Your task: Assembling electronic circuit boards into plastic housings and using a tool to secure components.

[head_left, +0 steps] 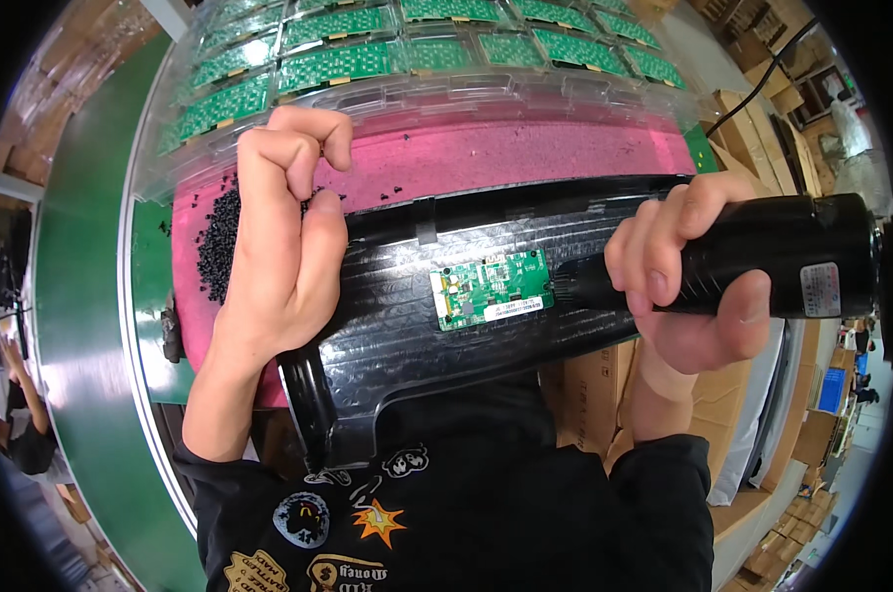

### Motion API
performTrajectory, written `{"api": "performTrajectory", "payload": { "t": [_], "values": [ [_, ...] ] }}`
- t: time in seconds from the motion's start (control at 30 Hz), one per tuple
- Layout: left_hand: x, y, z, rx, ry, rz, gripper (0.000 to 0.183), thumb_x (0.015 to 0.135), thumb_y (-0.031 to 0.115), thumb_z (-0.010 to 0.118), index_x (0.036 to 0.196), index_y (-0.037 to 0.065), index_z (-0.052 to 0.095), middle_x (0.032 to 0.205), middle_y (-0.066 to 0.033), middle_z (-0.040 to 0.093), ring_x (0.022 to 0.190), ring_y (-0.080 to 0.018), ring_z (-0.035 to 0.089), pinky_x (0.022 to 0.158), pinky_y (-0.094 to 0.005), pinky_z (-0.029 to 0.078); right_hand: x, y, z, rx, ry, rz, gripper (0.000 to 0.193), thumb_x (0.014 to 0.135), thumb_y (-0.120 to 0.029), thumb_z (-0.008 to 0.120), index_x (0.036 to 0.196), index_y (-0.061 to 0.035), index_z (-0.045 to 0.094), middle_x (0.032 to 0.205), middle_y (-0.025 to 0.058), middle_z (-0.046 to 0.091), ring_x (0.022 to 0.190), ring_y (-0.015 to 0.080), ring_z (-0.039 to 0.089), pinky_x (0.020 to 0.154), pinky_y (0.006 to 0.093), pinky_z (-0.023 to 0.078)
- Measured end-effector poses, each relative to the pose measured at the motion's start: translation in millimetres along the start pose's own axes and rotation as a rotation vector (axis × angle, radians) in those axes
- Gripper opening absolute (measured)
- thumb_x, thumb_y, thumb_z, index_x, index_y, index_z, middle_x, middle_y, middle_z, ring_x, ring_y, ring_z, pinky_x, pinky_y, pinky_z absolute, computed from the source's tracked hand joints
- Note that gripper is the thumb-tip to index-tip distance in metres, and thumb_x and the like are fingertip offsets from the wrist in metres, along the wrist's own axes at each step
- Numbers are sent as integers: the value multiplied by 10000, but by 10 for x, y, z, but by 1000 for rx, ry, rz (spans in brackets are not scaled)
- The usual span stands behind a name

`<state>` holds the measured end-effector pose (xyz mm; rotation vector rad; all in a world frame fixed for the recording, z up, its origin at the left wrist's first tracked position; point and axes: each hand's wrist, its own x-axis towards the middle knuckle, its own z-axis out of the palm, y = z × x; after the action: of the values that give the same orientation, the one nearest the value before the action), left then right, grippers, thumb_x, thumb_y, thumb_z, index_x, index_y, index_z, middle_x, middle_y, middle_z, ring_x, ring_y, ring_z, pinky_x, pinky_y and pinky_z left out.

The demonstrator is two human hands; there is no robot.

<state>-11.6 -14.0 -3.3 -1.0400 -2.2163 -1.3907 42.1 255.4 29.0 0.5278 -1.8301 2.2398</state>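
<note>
Pink mat (525, 158) covers our bench, clear trays of green boards (367, 49) at its far edge, a black ribbed housing (387, 326) across it. Our right hand (693, 276) wraps fully around a black power screwdriver (801, 266), tip at the small green circuit board (491, 288) on the housing. Our left hand (279, 257) rests on the housing's left end, fingertips (313, 133) pinched shut over loose black screws (219, 242); we can't tell if one is held.

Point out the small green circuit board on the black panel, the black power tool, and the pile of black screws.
green circuit board (493, 288), head view, middle of the board's face.
black power tool (782, 268), head view, its barrel in the right hand (691, 286).
black screws (219, 242), head view, middle of the pile.
</note>
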Motion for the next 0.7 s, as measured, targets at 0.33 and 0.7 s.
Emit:
{"api": "performTrajectory", "payload": {
  "t": [0.33, 0.7],
  "values": [
    [-1, 29, 7, 350, -306, -238, 238, 872, 43, 628, 1095, 18, 546, 979, -131, 595, 905, -288, 615, 822, -363, 495, 12, -5, 144, -9, -23, 30, 576, 846, -561, 696, 986, -53, 462, 630, -23, 499, 480, 80, 467, 480, 234, 398],
    [-54, 73, -7, 388, -531, -170, 206, 851, 118, 667, 993, 10, 564, 897, -167, 603, 853, -391, 621, 720, -465, 509, 250, 11, -318, 543, 418, 378, 256, 944, -280, 649, 1045, -70, 543, 832, 14, 562, 757, 148, 553, 821, 371, 484]
  ]
}}
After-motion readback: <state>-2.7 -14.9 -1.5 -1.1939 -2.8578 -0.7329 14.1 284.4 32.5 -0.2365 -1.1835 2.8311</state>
